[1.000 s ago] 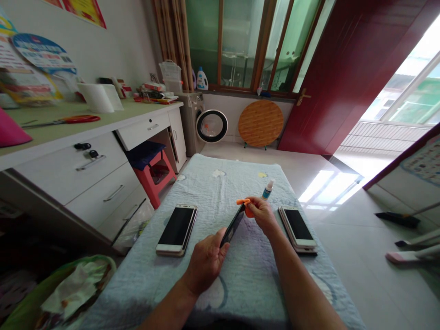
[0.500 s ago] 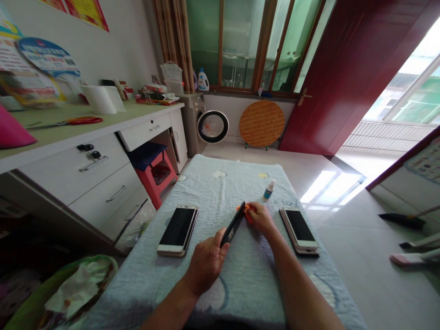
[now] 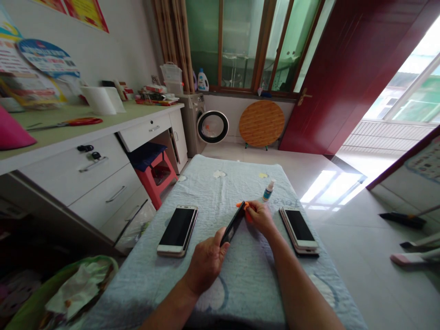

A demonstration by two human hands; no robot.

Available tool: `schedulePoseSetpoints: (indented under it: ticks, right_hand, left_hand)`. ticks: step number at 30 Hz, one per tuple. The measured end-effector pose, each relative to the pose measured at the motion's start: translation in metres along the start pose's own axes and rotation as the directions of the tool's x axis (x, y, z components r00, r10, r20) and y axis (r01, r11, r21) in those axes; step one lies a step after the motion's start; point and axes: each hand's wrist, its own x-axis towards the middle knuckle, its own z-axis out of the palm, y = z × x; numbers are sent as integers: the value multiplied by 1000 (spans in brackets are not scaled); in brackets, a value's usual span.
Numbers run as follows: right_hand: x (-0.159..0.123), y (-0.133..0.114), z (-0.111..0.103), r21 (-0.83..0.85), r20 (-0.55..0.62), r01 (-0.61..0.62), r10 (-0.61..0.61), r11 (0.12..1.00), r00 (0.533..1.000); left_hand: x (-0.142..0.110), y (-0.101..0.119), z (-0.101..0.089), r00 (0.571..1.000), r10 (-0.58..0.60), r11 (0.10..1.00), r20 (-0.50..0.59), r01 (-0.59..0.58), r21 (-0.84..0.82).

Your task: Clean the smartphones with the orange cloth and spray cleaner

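Observation:
My left hand (image 3: 206, 262) grips the lower end of a dark smartphone (image 3: 233, 224), which is tilted up on edge over the cloth-covered table (image 3: 227, 183). At the phone's far upper end, my right hand (image 3: 260, 217) pinches an orange cloth (image 3: 248, 214) that touches the phone's edge. Part of the cloth is hidden behind the phone and my fingers. To the left lies a small stack of phones (image 3: 178, 229), a white-framed one on top. Another stack of phones (image 3: 300, 229) lies to the right of my right forearm. A small spray bottle (image 3: 268, 190) with a white cap stands beyond my right hand.
A white desk (image 3: 137, 119) with drawers runs along the left, with scissors (image 3: 80, 121) on top. A pink stool (image 3: 156, 172) stands beside the table. The waste basket (image 3: 112, 265) is at lower left. A washing machine (image 3: 192, 119) has its round door open.
My right hand and the orange cloth have shifted very slightly at the phone's upper end. The phone, my left hand and the other things stay in place.

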Motion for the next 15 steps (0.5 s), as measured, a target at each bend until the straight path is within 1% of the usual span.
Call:
schedulePoseSetpoints:
  ticks: [4,7,11,15]
  right_hand:
    - [-1,3,-1,-139,2,46,-46,989,999]
    - [-1,3,0,-192,19,77,-74,978,997]
    - [0,4,0,-199,26,99,-95,975,995]
    - [-2,4,-3,-139,7,106,-106,985,994]
  left_hand:
    - [-1,-1,2,1000,-17,1000,11,17,15]
    - [-2,-1,2,1000,-26,1000,16,26,6]
    - [-2,1,0,999,-28,999,29,28,-19]
    - [-1,2,-1,1000,1,1000,31,-1,-18]
